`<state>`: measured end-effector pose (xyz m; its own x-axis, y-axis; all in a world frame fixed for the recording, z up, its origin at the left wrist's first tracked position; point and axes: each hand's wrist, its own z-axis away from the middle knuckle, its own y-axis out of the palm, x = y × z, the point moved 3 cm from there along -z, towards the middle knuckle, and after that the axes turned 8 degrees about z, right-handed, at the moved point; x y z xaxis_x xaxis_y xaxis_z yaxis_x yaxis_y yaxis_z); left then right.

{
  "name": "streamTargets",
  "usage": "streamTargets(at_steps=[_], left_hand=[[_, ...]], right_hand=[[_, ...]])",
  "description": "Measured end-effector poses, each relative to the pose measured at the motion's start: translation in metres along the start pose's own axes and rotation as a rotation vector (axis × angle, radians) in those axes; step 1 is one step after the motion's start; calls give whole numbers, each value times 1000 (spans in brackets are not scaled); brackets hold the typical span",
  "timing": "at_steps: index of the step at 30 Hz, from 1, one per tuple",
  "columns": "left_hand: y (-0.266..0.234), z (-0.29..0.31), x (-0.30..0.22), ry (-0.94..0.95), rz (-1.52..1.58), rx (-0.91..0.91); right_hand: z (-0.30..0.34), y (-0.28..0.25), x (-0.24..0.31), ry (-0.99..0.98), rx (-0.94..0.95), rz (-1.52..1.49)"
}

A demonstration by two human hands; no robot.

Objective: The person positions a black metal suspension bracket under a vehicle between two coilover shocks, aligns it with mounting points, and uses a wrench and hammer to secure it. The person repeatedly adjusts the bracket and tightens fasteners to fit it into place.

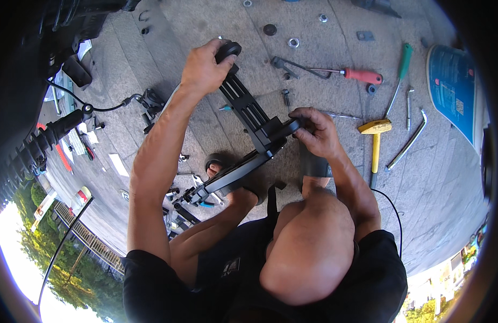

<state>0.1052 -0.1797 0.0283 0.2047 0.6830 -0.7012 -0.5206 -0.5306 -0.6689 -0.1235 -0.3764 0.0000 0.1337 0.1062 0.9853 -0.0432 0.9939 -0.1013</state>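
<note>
Between my two hands I hold a black slotted frame part (243, 99), tilted over the paving, with long parallel openings and rounded ends. My left hand (203, 67) wraps around its far rounded end, the thumb on the near side. At its near right corner, the fingers and thumb of my right hand (318, 132) pinch the other rounded end. A long black arm with jointed metal pieces (222, 175) reaches from the part toward the lower left, above my sandaled foot. I cannot tell whether this arm is joined to the part.
Right of my hands lie a red-handled screwdriver (362, 75), a green-handled tool (405, 62), a yellow hammer (376, 140) and a bent chrome bar (407, 145). A blue-and-white bucket (453, 81) stands beyond. Several nuts and bolts are scattered ahead. A spring shock absorber (44, 137) juts in at left.
</note>
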Motion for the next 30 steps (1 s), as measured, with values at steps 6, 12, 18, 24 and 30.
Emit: streamTargets(at_steps=[6, 12, 18, 24, 30], left_hand=[[-4, 3, -6, 2, -79, 7], [-4, -1, -8, -5, 4, 18], [-4, 1, -7, -74, -49, 57], [-1, 8, -8, -77, 33, -47], [-4, -1, 1, -109, 37, 86]], right_hand=[[1, 1, -1, 46, -5, -28], [1, 3, -6, 99, -6, -131], [5, 2, -6, 46, -4, -43], [10, -1, -17, 197, 102, -180], [12, 0, -18, 165, 45, -190]])
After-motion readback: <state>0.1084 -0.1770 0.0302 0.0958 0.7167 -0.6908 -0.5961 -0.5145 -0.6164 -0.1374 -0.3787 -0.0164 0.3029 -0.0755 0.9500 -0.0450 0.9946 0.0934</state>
